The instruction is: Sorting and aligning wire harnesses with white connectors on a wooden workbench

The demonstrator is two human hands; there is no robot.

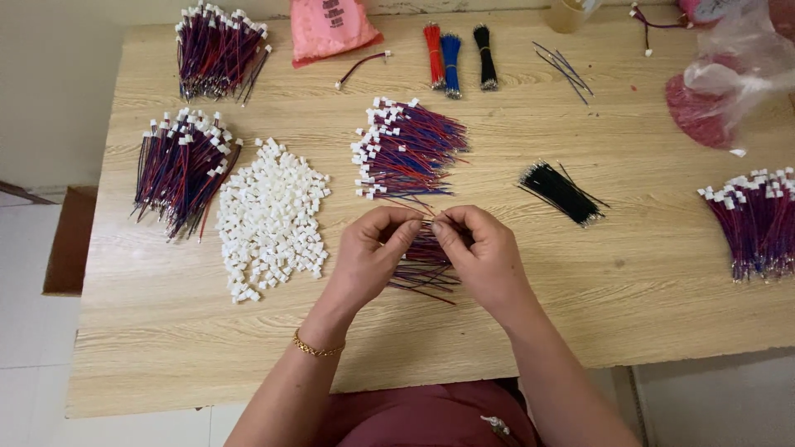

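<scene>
My left hand (pixel 370 252) and my right hand (pixel 479 252) meet at the fingertips over the middle of the wooden table (pixel 629 273). Both pinch a loose bunch of thin red, blue and black wires (pixel 424 269) that fans out beneath them. Whether a white connector sits between the fingertips is hidden. A gold bracelet circles my left wrist. Just beyond my hands lies a pile of wired white connectors (pixel 406 149). To the left spreads a heap of loose white plastic connectors (pixel 269 217).
More wired bundles lie at far left (pixel 180 170), back left (pixel 217 51) and right edge (pixel 755 217). A black wire bunch (pixel 559 192) sits right of my hands. Red, blue and black tied wire bundles (pixel 451 54), a pink bag (pixel 330 26) and clear plastic bags (pixel 729 70) line the back.
</scene>
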